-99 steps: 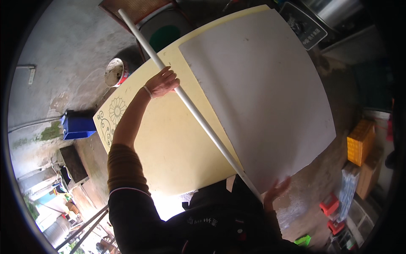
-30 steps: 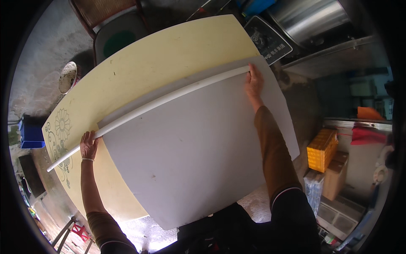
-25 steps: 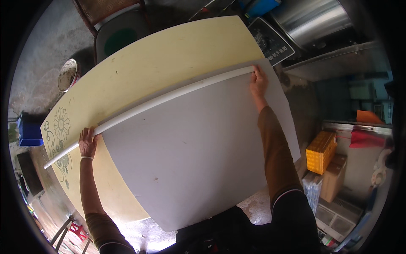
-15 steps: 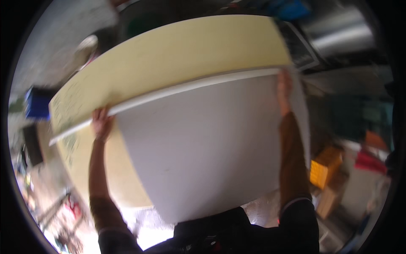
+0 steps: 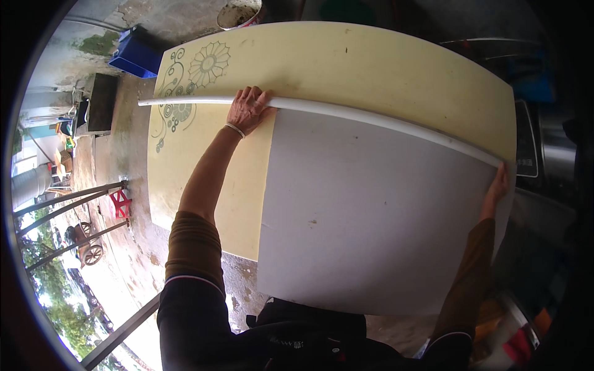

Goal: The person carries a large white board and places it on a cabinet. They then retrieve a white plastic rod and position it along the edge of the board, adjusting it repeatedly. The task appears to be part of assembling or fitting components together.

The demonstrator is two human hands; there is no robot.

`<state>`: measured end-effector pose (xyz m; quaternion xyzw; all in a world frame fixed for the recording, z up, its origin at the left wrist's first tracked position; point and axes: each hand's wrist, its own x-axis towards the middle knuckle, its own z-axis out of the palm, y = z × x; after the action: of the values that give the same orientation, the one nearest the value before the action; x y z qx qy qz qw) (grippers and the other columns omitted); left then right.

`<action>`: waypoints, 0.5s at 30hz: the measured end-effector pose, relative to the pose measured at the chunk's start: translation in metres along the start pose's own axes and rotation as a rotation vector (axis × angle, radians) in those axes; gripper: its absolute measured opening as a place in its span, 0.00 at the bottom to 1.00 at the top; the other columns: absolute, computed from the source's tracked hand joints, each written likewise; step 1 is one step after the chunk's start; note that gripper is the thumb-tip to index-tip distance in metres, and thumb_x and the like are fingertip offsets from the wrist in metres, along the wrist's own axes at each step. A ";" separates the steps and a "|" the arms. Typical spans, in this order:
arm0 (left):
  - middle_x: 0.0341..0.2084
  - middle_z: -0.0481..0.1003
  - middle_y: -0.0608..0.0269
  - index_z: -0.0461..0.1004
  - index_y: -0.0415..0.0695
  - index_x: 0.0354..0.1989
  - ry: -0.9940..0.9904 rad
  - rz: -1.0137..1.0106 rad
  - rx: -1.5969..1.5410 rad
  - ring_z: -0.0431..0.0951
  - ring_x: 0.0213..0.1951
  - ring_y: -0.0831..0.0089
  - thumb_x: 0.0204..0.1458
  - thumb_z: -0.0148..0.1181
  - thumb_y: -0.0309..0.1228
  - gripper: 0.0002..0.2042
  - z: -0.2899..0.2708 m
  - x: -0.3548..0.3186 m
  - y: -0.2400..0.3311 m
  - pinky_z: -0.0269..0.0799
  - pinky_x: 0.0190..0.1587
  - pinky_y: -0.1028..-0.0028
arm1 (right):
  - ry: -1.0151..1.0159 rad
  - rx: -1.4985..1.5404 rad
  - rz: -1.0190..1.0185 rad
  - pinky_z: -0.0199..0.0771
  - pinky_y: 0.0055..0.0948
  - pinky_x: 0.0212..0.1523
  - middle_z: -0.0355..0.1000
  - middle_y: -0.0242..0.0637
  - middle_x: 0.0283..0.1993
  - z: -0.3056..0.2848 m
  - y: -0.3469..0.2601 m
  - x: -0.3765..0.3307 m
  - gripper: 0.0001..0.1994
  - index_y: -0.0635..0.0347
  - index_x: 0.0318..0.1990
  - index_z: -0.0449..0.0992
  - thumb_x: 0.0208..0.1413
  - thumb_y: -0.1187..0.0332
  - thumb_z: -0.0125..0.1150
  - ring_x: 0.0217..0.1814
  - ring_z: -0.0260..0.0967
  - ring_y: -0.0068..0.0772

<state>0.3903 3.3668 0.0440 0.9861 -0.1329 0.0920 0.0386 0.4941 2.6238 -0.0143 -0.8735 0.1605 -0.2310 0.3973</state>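
Observation:
A long white tube (image 5: 371, 119) lies across a pale yellow tabletop (image 5: 371, 68) with a flower pattern at its left. It runs along the far edge of a smooth grey sheet (image 5: 371, 210), which covers the near right of the table. My left hand (image 5: 247, 111) is closed over the tube by the sheet's far left corner, fingers curled to the far side. My right hand (image 5: 499, 184) grips the tube's right end at the sheet's right edge; its fingers are partly hidden. Past my left hand, the tube's free end reaches slightly beyond the table's left edge.
Beyond the table's left side are a blue bin (image 5: 133, 54) and a dark box (image 5: 102, 102). A bucket (image 5: 238, 13) stands behind it. Farther left sit a red stool (image 5: 120, 203) and a wheeled cart (image 5: 90, 244), near slanting poles. Shiny metal (image 5: 560, 145) stands at the right.
The whole view has swung, so the table and both hands now appear farther right and the tube slopes down rightward. Both hands stay on the tube at the sheet's far edge.

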 end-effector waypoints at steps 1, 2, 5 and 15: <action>0.33 0.65 0.61 0.65 0.50 0.43 0.005 0.006 0.007 0.66 0.38 0.61 0.45 0.60 0.38 0.18 0.002 -0.001 -0.001 0.63 0.42 0.63 | 0.007 0.020 0.087 0.63 0.23 0.53 0.70 0.36 0.52 -0.001 -0.001 -0.001 0.22 0.65 0.51 0.72 0.56 0.57 0.56 0.52 0.67 0.26; 0.33 0.65 0.60 0.65 0.49 0.42 0.009 0.013 0.013 0.66 0.38 0.61 0.45 0.60 0.38 0.17 0.003 -0.002 -0.002 0.62 0.42 0.63 | 0.005 -0.038 0.018 0.63 0.23 0.53 0.71 0.36 0.52 -0.003 -0.003 -0.002 0.22 0.64 0.51 0.72 0.56 0.56 0.56 0.52 0.67 0.26; 0.34 0.65 0.60 0.64 0.48 0.41 0.020 0.060 0.034 0.66 0.38 0.61 0.45 0.59 0.37 0.16 0.006 -0.003 -0.005 0.62 0.42 0.63 | 0.017 -0.101 0.014 0.64 0.23 0.52 0.72 0.35 0.51 -0.004 -0.009 -0.005 0.22 0.63 0.50 0.73 0.56 0.54 0.56 0.52 0.67 0.26; 0.33 0.68 0.58 0.66 0.46 0.35 0.004 0.027 0.140 0.68 0.40 0.59 0.43 0.60 0.35 0.13 0.020 -0.008 -0.013 0.65 0.44 0.63 | 0.045 -0.255 -0.037 0.67 0.22 0.49 0.73 0.35 0.47 0.001 0.021 0.005 0.18 0.60 0.48 0.75 0.56 0.58 0.57 0.46 0.70 0.26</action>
<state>0.3897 3.3797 0.0218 0.9844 -0.1392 0.1033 -0.0314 0.4969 2.6088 -0.0301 -0.9145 0.1812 -0.2353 0.2748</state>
